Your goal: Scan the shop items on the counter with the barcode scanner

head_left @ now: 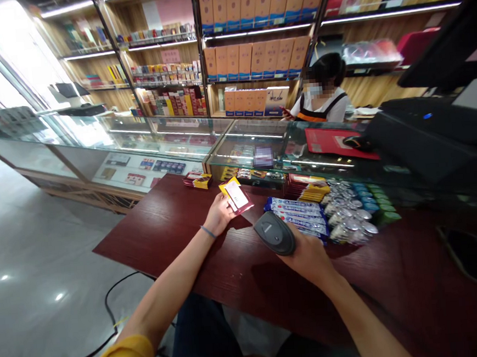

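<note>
Left hand (217,215): grasping a red-and-yellow packet (235,196), holding it up over the dark red counter (173,238). Right hand (308,258): clenching a black handheld barcode scanner (274,233), hovering just beside a stack of blue-and-white wrapped bars (295,215), silver foil packets (349,219) lying next to them.

I have one view: a camera worn on the person's head, facing forward and down. It sits close above the left hand (220,213) and right hand (311,258), with the dark red counter (156,234) below. The glass display case (136,137) and wall shelves (163,55) lie farther off.
</note>
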A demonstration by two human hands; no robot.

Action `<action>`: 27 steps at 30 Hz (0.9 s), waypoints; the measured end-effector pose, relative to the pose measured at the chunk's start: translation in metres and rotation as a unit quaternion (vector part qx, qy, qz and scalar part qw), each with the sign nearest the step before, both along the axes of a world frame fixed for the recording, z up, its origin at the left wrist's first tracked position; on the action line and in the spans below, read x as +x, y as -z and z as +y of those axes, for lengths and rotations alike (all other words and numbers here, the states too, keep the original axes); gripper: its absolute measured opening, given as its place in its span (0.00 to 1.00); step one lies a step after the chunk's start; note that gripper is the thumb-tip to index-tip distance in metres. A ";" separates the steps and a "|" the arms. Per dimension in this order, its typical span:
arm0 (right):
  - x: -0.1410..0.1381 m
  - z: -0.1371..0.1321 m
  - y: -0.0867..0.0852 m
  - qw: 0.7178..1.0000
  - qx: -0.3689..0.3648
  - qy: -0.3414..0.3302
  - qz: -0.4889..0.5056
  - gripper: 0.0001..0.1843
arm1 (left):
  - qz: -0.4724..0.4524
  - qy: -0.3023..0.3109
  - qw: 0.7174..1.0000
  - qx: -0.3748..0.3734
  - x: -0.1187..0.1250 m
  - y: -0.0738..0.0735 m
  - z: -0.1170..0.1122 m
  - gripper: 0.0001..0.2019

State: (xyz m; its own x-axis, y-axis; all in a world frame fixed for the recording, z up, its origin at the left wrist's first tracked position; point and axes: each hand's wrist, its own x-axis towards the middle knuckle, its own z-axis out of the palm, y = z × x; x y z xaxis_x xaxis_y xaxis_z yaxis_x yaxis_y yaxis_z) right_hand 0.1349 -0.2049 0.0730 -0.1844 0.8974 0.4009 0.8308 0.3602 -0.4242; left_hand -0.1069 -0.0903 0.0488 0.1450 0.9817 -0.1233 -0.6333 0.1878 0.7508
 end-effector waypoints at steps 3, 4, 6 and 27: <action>0.002 0.000 0.001 1.000 0.000 -0.004 0.000 0.23 | 0.020 -0.003 1.000 -0.014 -0.001 0.002 0.002 0.14; 0.002 0.000 0.001 1.000 -0.002 -0.006 -0.005 0.23 | 0.023 -0.002 1.000 -0.020 -0.001 0.003 0.003 0.14; 0.004 0.001 0.002 1.000 -0.008 -0.010 -0.014 0.21 | 0.023 -0.001 0.999 -0.026 -0.002 0.004 0.005 0.13; 0.053 0.010 -0.022 0.878 0.058 0.173 0.442 0.16 | 0.566 -0.055 0.702 0.429 0.105 -0.054 0.029 0.22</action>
State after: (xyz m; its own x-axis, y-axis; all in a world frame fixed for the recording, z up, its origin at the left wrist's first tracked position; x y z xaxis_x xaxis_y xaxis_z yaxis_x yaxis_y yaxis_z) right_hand 0.1879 -0.1946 0.0947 0.5205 0.7822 0.3425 0.2635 0.2344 -0.9357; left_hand -0.0017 -0.0611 0.1024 0.3486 0.7628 0.5446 0.4843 -0.6441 0.5922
